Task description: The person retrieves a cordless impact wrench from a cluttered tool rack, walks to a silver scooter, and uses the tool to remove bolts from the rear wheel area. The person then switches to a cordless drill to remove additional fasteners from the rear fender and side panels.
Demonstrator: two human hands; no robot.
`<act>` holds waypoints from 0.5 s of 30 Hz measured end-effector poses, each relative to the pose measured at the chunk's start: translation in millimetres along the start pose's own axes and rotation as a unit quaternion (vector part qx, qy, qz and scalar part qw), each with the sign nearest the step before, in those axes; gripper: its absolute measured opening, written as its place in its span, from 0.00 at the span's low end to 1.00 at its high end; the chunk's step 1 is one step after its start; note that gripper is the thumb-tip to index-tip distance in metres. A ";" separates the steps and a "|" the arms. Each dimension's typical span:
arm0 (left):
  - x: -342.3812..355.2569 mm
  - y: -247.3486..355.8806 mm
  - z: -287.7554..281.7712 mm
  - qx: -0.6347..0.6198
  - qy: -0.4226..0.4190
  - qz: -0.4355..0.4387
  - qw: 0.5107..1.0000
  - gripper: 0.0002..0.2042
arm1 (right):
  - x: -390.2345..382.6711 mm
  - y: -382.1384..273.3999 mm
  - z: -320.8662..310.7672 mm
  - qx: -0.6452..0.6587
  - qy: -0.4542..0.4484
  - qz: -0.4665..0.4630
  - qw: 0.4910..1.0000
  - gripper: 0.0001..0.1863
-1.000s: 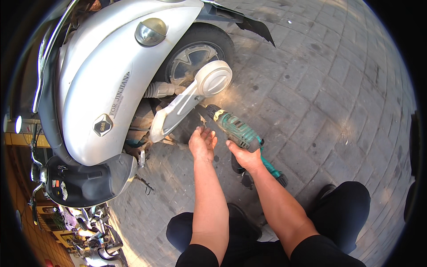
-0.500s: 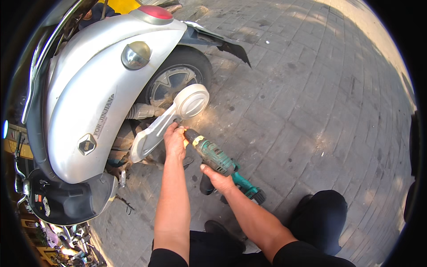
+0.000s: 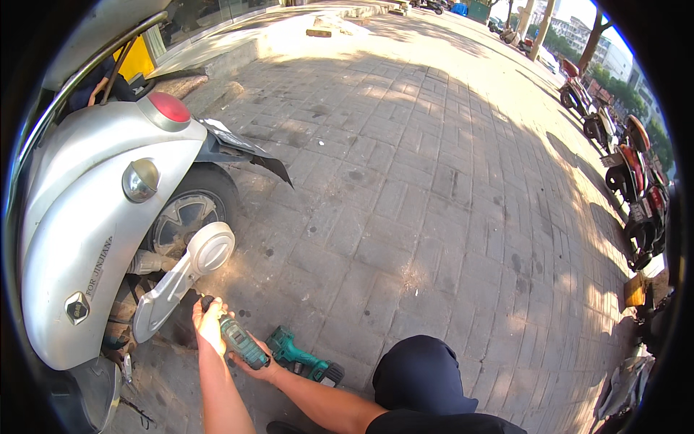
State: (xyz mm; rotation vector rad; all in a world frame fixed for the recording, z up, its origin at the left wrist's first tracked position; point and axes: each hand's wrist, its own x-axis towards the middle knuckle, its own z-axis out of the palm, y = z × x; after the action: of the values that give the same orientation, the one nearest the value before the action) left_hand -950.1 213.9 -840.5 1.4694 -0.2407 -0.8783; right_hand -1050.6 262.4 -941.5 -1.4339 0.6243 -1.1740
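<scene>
A green and black cordless drill (image 3: 244, 344) is between my hands, its dark chuck (image 3: 207, 302) angled toward the scooter. My left hand (image 3: 208, 327) is closed around the front of the drill, by the chuck. Behind it my right hand (image 3: 254, 367) grips the drill; its palm and part of the handle are hidden. To the left stands a silver scooter (image 3: 79, 239). Its pale swingarm cover (image 3: 168, 291), round at the rear end, lies close to the chuck, which is apart from it. The rear wheel (image 3: 184, 217) is partly covered by the body.
A second green power tool (image 3: 307, 359) with a black battery lies on the grey paving (image 3: 405, 217), right of my hand. My bent knee (image 3: 416, 376) is at the bottom. Another person's arm (image 3: 100, 88) shows behind the scooter. Parked motorbikes (image 3: 636, 188) line the right side.
My view has swung up and right. The drill's chuck has come away from the swingarm cover, and my left hand has shifted with it; both hands stay on the drill.
</scene>
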 end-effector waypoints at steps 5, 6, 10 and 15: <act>-5.9 1.1 7.6 0.039 -0.025 0.033 0.998 0.12 | 3.8 -0.3 -11.3 0.032 -0.078 0.111 0.990 0.23; -6.2 0.1 9.6 0.033 -0.012 0.035 0.999 0.12 | 4.9 3.6 -10.7 -0.024 -0.063 0.057 0.996 0.24; -6.9 -1.9 13.3 0.046 0.012 0.050 0.998 0.20 | 1.2 17.7 -9.9 0.027 -0.081 0.108 0.991 0.13; -3.6 0.5 14.1 0.048 0.020 0.031 0.998 0.25 | 10.0 13.9 -17.9 0.026 -0.066 0.082 0.994 0.21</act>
State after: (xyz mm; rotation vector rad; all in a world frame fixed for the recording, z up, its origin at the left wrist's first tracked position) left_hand -961.3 205.5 -836.7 1.5595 -0.3016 -0.7963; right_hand -1059.8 242.9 -953.7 -1.3773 0.6032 -0.9515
